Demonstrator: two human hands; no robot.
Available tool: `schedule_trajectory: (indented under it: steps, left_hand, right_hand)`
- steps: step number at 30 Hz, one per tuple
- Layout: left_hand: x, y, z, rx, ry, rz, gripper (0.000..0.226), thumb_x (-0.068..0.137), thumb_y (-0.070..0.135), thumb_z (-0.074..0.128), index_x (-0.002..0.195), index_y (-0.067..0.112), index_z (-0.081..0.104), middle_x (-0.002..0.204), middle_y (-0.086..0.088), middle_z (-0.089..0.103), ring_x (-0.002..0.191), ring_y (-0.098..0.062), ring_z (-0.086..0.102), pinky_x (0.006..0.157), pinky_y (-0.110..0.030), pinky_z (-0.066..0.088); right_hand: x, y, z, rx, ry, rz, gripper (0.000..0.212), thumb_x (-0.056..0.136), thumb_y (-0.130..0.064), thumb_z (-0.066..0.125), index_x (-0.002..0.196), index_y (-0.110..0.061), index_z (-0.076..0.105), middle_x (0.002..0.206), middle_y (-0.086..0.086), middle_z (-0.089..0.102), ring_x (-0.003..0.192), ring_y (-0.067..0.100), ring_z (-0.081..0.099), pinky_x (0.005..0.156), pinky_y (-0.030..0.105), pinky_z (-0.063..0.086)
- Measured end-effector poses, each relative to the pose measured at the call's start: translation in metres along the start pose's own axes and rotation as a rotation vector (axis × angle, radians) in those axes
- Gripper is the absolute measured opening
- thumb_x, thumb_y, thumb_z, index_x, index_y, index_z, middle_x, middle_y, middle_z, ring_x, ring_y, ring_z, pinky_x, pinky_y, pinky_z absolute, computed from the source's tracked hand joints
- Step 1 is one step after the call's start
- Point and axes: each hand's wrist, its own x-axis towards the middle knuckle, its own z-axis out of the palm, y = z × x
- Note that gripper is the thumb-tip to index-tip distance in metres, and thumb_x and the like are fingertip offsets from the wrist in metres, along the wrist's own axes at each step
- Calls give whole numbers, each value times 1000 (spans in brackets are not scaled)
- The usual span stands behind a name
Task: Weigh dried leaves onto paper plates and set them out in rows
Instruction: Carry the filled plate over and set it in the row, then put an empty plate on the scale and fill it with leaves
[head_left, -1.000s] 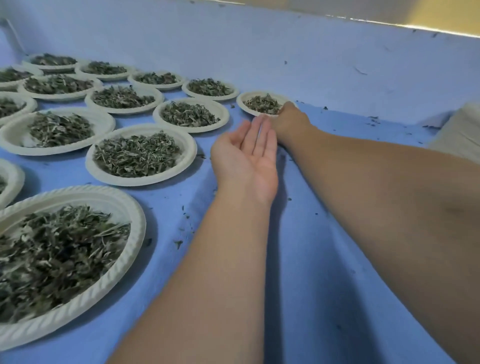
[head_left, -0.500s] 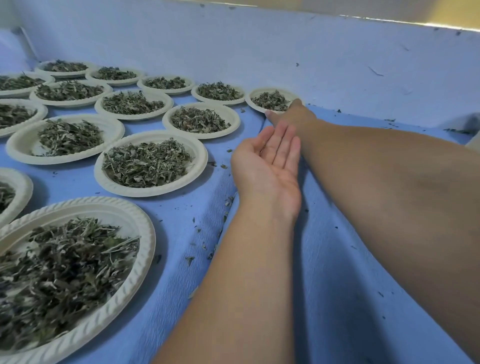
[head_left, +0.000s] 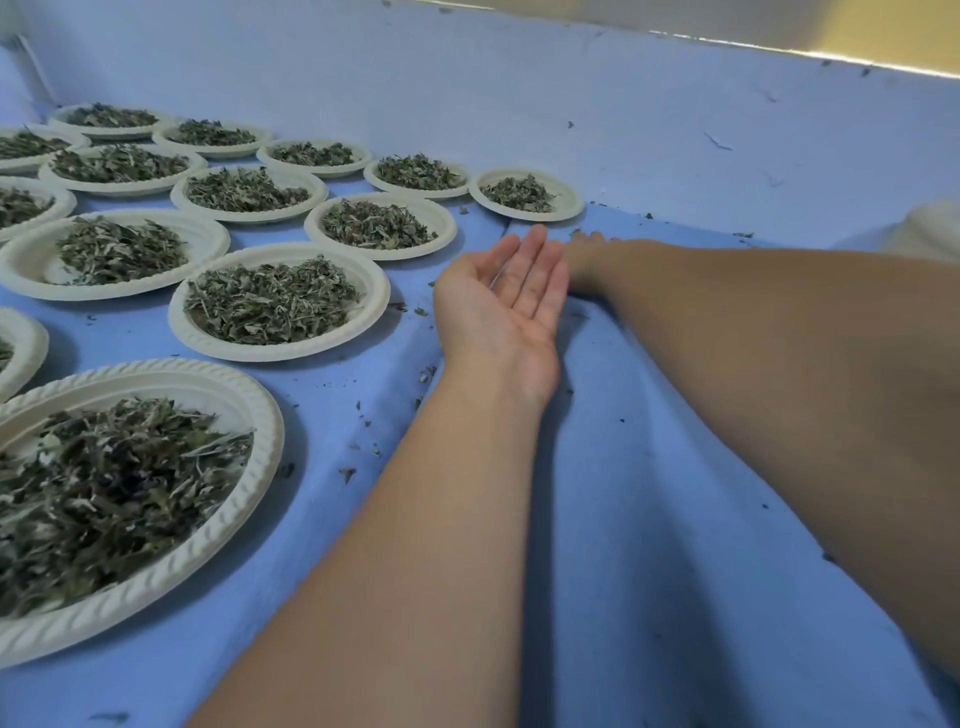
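Note:
Several white paper plates of dried green leaves stand in rows on a blue cloth (head_left: 623, 519). The far right plate (head_left: 570, 207) ends the back row. My left hand (head_left: 511, 306) lies palm up just below that plate, its fingers straight and together, with nothing visible in it. My right hand (head_left: 589, 249) rests on the cloth right behind the left fingers, a short way below and to the right of that plate. It is mostly hidden, so its fingers cannot be read. Both forearms stretch across the cloth.
A blue wall (head_left: 519, 93) rises close behind the back row. Loose leaf bits (head_left: 347, 473) lie scattered on the cloth between the plates and my left arm. A large leaf-filled plate (head_left: 254, 467) sits at the near left. A white object (head_left: 930, 228) shows at the right edge.
My right hand has drawn back from the rim of the far right plate and now sits on the cloth behind my left fingers. The left hand stays palm up.

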Motion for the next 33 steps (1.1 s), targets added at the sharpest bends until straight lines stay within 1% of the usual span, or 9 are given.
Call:
schedule_trajectory:
  steps: [4, 9, 14, 16, 19, 22, 24, 29, 33]
  left_hand:
    - [-5, -6, 3, 106, -19, 14, 30, 101, 15, 43, 116, 2, 65, 103, -15, 79, 95, -27, 78, 89, -38, 62]
    - [-19, -18, 13, 393, -1, 111, 24, 103, 17, 44, 102, 6, 65, 85, -5, 80, 80, -20, 76, 72, -28, 63]
    - [-57, -46, 27, 629, -5, 216, 20, 98, 6, 46, 94, 7, 65, 74, -3, 76, 63, -17, 67, 65, -26, 59]
    - [-78, -59, 36, 692, -24, 283, 20, 94, 2, 46, 97, 5, 66, 73, -5, 75, 59, -17, 64, 60, -27, 56]
    - [-114, -80, 52, 804, -93, 420, 22, 90, -1, 47, 91, 7, 67, 72, -5, 72, 57, -15, 61, 55, -25, 51]
    - [-145, -107, 63, 1022, -232, 523, 27, 84, -5, 46, 83, 14, 65, 69, 2, 72, 59, -12, 62, 56, -25, 50]
    - [-159, -124, 70, 1268, -330, 650, 27, 85, -2, 48, 83, 19, 66, 76, 6, 74, 67, -13, 65, 65, -29, 52]
    - [-175, -156, 85, 1856, -600, 1217, 35, 93, 4, 49, 119, 13, 72, 121, -4, 70, 108, -28, 61, 96, -41, 48]
    - [-167, -173, 108, 2361, -610, 1269, 44, 92, 1, 46, 131, 13, 61, 131, -6, 63, 120, -36, 53, 97, -47, 46]
  right_hand:
    - [-44, 21, 7, -62, -70, -73, 93, 87, -67, 12, 162, -12, 3, 169, 14, -5, 155, 35, -5, 124, 56, 4]
    - [-129, 38, 21, -21, -27, -148, 73, 101, -53, 9, 162, -13, 5, 170, 11, -2, 156, 34, -1, 123, 56, 8]
    - [-224, 62, 10, -82, -31, -208, 51, 105, -34, 33, 151, -12, 41, 158, 11, 37, 142, 36, 38, 115, 50, 34]
    - [-261, 74, 1, -142, -56, -249, 38, 105, -25, 38, 134, -12, 58, 144, 11, 54, 125, 32, 54, 103, 38, 44]
    - [-305, 97, -5, -95, -34, -285, 27, 106, -25, 37, 112, -11, 60, 128, 11, 62, 100, 29, 58, 81, 30, 43]
    - [-344, 129, -6, 121, 96, -304, 37, 106, -35, 38, 124, -8, 55, 123, 11, 58, 111, 30, 57, 82, 33, 41]
    - [-369, 155, -11, 304, 222, -280, 34, 101, -38, 47, 121, -12, 58, 107, 10, 61, 99, 29, 58, 74, 34, 41]
    - [-425, 236, -6, 574, 523, -221, 38, 95, -33, 57, 132, -26, 63, 118, 2, 71, 100, 20, 64, 77, 24, 42]
    - [-452, 297, 30, 611, 740, -66, 27, 92, -24, 58, 116, -26, 70, 98, -1, 73, 79, 19, 63, 73, 27, 45]
